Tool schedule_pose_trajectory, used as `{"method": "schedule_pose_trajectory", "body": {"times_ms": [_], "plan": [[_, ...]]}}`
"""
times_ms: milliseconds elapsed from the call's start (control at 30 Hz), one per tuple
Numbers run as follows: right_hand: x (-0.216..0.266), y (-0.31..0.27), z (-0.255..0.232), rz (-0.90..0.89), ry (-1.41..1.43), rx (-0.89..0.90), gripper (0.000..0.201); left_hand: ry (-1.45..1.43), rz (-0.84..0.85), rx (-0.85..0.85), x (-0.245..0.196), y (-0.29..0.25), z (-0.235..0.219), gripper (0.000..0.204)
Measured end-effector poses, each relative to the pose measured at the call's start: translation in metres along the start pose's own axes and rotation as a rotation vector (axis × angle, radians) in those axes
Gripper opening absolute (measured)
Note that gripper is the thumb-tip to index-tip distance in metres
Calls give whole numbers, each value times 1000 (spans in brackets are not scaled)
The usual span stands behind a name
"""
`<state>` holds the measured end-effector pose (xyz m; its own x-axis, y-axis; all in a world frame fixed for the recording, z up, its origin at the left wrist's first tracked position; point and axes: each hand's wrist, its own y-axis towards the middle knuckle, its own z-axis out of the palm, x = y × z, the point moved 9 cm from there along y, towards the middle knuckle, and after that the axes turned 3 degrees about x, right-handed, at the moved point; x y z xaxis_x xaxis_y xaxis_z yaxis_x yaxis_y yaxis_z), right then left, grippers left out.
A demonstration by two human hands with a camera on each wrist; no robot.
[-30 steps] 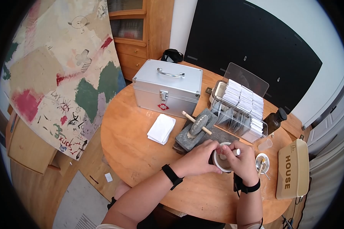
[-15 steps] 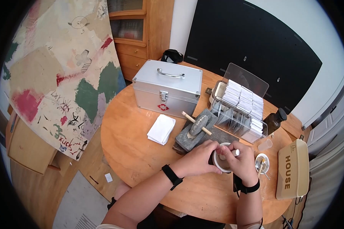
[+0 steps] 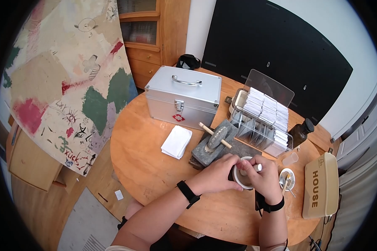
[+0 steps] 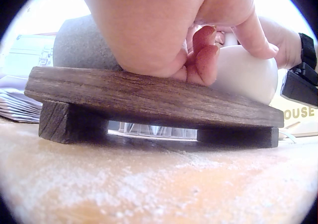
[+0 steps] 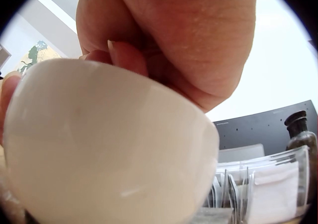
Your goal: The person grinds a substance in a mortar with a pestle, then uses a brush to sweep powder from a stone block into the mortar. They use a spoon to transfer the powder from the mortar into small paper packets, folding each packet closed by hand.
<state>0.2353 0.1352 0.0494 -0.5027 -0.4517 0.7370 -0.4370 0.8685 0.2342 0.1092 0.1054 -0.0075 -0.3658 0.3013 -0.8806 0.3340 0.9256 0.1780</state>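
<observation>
A white bowl (image 3: 243, 184) stands at the right end of a dark wooden stand (image 4: 149, 97). My left hand (image 3: 217, 173) grips the bowl's left side, its thumb on the near rim and fingers round the far side. Over the bowl, my right hand (image 3: 264, 178) has its fingers curled round a white pestle (image 3: 259, 167), whose lower part the hand hides. In the right wrist view the bowl (image 5: 109, 144) fills the lower left, below the right hand (image 5: 174, 40).
Behind the hands lies a grey stone block with a stone roller (image 3: 218, 137). Around them are folded white paper (image 3: 176, 142), a silver case (image 3: 182, 96), a clear box of packets (image 3: 266, 108), a brown bottle (image 3: 301, 132), a small dish (image 3: 292, 179) and a HOUSE box (image 3: 321, 186).
</observation>
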Motion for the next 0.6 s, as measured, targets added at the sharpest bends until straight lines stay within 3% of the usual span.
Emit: {"method": "schedule_pose_trajectory", "body": {"times_ms": [600], "plan": [[-2,0,1,-3,14,2,28,6,20,-7,-1,0,-1,73]]}}
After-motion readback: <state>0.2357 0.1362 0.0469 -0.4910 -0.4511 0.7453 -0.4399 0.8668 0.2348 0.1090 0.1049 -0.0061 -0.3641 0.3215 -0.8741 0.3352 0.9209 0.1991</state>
